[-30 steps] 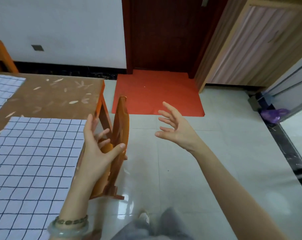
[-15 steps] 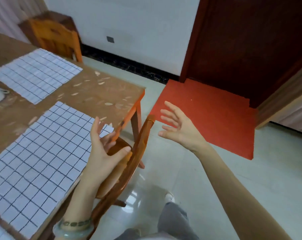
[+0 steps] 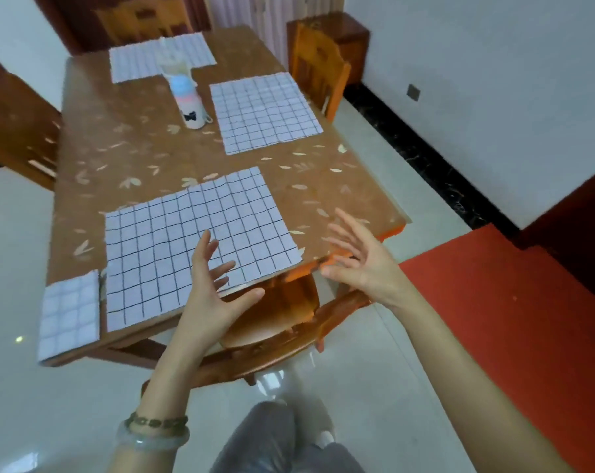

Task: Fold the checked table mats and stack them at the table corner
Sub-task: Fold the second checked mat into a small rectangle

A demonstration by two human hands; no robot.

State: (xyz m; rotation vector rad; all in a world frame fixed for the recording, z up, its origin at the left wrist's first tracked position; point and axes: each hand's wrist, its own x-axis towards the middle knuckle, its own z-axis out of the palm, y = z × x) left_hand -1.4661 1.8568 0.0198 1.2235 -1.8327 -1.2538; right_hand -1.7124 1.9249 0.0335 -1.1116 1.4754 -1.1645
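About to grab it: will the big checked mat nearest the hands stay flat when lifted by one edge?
Probably not. The nearest checked mat shows wavy grid lines, so it is likely thin cloth that droops. The folded mat at the corner suggests it creases easily. It looks light, likely to slide on the glossy table.

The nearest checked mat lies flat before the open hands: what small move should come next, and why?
Probably bring both hands down to the near edge of the nearest mat and pinch its two near corners to begin a fold. The left hand and right hand are open and empty above that edge, the mat lies unfolded, and one folded mat already sits at the table corner.
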